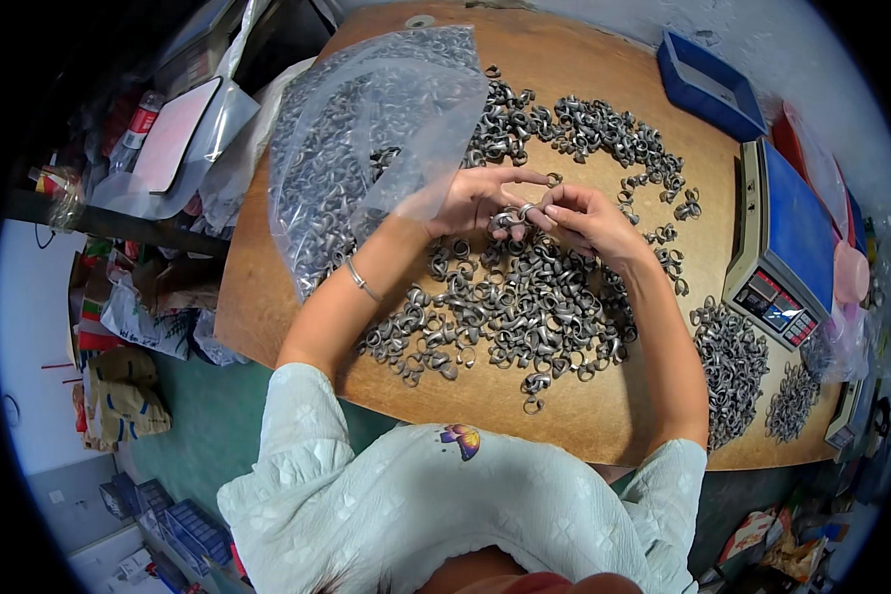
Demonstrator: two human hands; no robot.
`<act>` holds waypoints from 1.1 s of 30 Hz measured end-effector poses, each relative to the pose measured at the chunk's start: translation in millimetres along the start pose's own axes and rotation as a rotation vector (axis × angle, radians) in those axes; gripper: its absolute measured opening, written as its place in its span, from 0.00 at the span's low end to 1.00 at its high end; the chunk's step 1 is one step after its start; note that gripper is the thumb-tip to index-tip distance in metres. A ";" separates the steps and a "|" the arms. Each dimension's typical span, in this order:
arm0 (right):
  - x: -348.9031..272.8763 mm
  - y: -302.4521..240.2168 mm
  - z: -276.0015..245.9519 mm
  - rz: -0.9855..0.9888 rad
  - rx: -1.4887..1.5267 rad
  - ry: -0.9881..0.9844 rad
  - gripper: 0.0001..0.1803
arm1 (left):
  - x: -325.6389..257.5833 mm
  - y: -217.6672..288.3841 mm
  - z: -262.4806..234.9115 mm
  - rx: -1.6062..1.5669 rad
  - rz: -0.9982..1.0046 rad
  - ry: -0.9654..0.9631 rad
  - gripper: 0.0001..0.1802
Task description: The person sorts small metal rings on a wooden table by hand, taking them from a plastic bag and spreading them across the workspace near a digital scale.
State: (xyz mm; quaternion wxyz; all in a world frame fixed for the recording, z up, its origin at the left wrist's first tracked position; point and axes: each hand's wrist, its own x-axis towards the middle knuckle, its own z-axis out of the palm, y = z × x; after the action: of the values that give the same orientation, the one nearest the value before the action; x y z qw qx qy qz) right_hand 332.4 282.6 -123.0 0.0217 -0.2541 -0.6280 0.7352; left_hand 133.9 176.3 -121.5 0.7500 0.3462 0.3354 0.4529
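Observation:
Both hands meet above a pile of grey metal rings [525, 307] on a wooden table. My left hand [465, 201] has its palm partly up, with a few metal rings [510, 218] in its curled fingers and its index finger stretched out. Close against it, my right hand [589, 220] pinches with thumb and fingers at a ring beside the left fingertips; part of that ring is hidden. One more ring [554, 179] shows just past the left index fingertip. A large clear plastic bag [366, 129] lies over many more rings at the left, its edge covering part of my left wrist.
A blue plastic tray [708, 87] stands at the far right corner. Nearer, a weighing scale [782, 247] with a blue top sits on the table [584, 426], with ring heaps [731, 371] before it. Scattered rings [619, 139] curve across the back. Bags and a bottle [141, 121] crowd the left.

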 end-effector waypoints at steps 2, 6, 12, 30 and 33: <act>-8.6 -1.1 8.2 -0.034 0.134 -0.022 0.16 | -4.0 -5.3 -1.3 -0.002 0.023 -0.008 0.33; -15.8 3.4 18.1 -0.058 0.311 -0.145 0.17 | -7.5 0.5 8.2 0.069 0.027 -0.177 0.37; -25.4 7.9 30.9 -0.111 0.316 -0.031 0.14 | -21.2 -1.7 36.8 0.317 0.146 0.086 0.35; -54.1 20.2 51.8 -0.120 0.706 0.243 0.10 | -28.7 -38.1 59.1 -0.060 0.183 0.283 0.20; -56.8 18.7 56.5 -0.092 0.618 0.310 0.12 | -25.2 -44.2 67.1 0.282 0.306 0.317 0.25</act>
State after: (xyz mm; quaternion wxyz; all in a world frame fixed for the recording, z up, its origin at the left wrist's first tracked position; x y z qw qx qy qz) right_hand 364.6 207.1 -116.1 0.2259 -0.3155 -0.3759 0.8415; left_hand 199.2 123.4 -117.3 0.5553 0.4185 0.4523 0.5585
